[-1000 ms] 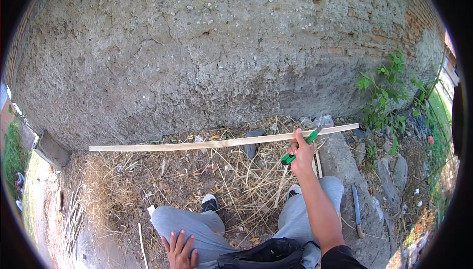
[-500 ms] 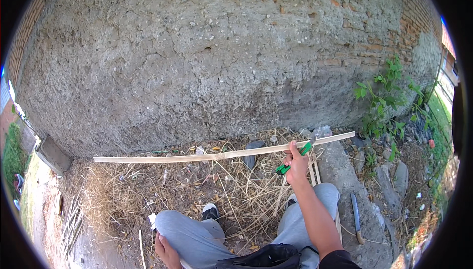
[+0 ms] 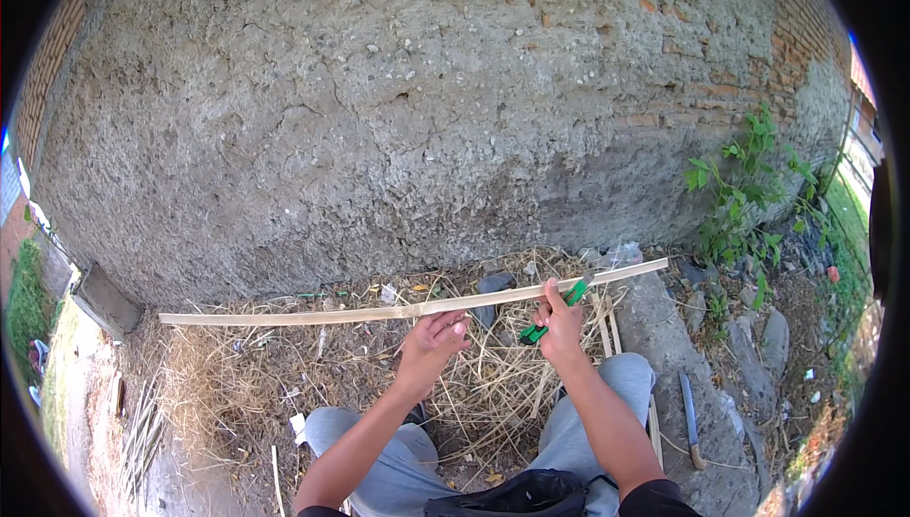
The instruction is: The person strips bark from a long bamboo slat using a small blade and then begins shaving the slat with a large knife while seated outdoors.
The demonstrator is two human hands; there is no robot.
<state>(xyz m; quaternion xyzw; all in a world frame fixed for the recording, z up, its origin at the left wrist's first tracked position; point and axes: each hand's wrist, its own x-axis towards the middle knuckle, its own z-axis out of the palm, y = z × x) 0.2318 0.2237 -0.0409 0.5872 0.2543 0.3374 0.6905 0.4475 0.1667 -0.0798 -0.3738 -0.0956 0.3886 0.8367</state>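
Strip [image 3: 284,316] of pale wood lies across mid-frame, long axis left to right, above both hands. I find the right hand [image 3: 561,325] gripping it and a green cutter [image 3: 576,292]; the left hand [image 3: 431,343], half-curled, sits nearer its middle, contact unclear.

One view, worn at your head: left fisheye of the pair, upright, unmirrored. Looks forward and steeply down over your knees [image 3: 626,386]. Your left hand [image 3: 430,350] and right hand [image 3: 562,326] sit near, below frame centre; forearms [image 3: 372,443] enter from the lower edge. Wall [image 3: 408,119] faces you, farther off, filling the upper half. Edges bow toward the dark round rim.
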